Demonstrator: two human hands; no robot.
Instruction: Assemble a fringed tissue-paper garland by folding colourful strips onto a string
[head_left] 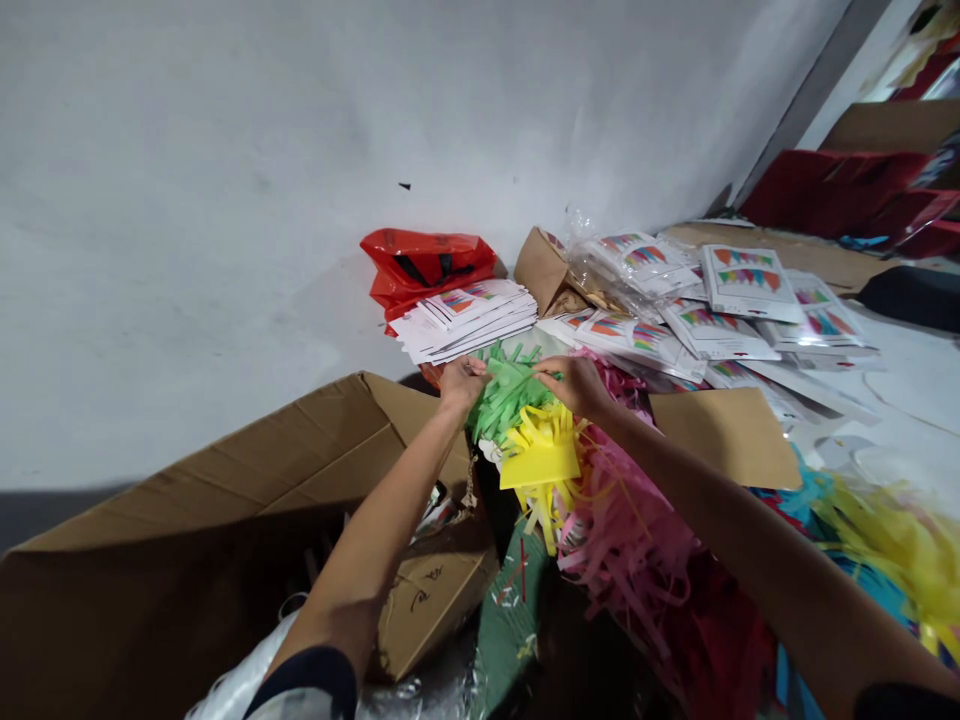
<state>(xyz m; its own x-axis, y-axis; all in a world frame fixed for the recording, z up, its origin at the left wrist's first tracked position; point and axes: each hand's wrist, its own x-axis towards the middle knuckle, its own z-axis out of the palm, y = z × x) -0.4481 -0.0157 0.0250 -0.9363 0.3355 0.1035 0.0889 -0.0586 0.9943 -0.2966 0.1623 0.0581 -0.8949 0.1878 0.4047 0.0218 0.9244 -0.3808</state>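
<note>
A bundle of green fringed tissue paper [514,392] lies between my two hands. At its left edge, my left hand [460,384] is closed, with its fingertips at the green strips. From the other side my right hand [576,384] pinches the green paper between thumb and finger. Just below the green bundle is a yellow fringed piece [540,465] with a flat, uncut band. Pink fringed paper [630,510] hangs under my right forearm. Behind my hands sits a stack of white printed cards [472,325].
A large open cardboard box [285,460] stands at the left, with a smaller carton [435,600] inside. A red plastic bag [427,265] rests against the wall. Several printed packets [750,283], a brown cardboard piece [726,435] and yellow fringe [892,540] lie to the right.
</note>
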